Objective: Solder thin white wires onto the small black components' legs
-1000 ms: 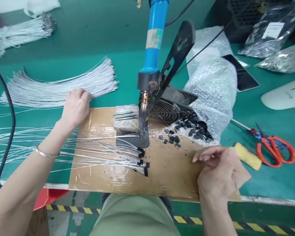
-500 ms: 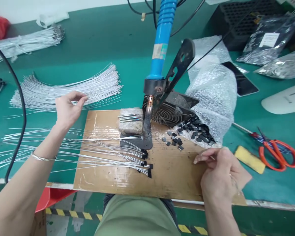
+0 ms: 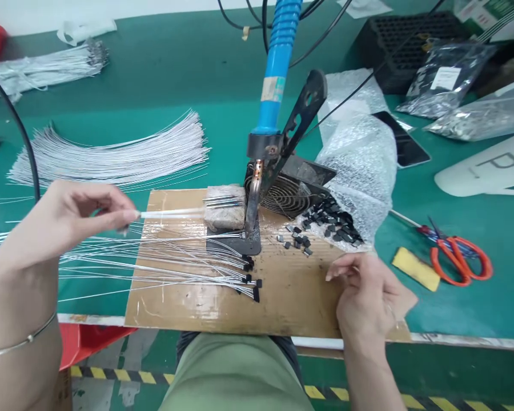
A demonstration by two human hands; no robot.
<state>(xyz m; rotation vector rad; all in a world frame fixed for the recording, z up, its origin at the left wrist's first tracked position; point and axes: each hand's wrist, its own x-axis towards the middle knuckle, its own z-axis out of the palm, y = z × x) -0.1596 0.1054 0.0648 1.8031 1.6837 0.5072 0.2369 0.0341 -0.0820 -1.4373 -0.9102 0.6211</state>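
Observation:
My left hand (image 3: 89, 217) is closed in a pinch on a white wire (image 3: 171, 214), slightly blurred, that stretches right toward the pale block (image 3: 225, 214) with several thin wire ends lying on top. My right hand (image 3: 364, 297) rests over the right part of the cardboard sheet (image 3: 295, 302), fingers curled together; what they hold, if anything, is hidden. A blue-handled soldering iron (image 3: 274, 97) hangs in a black stand, its tip down by the block. Wires with black connectors (image 3: 252, 279) lie across the cardboard. Loose black connectors (image 3: 334, 220) spill from a bubble-wrap bag (image 3: 360, 165).
A large bundle of white wires (image 3: 111, 151) lies at the back left. Orange-handled scissors (image 3: 462, 260) and a yellow sponge (image 3: 415, 268) are at the right. Behind the iron sits a round fan grille (image 3: 285, 197). A black cable (image 3: 21, 131) hangs at the left.
My left hand has come away from the wire bundle, toward me and left, with a white wire now in its fingers. My right hand stays over the cardboard; the view has shifted slightly.

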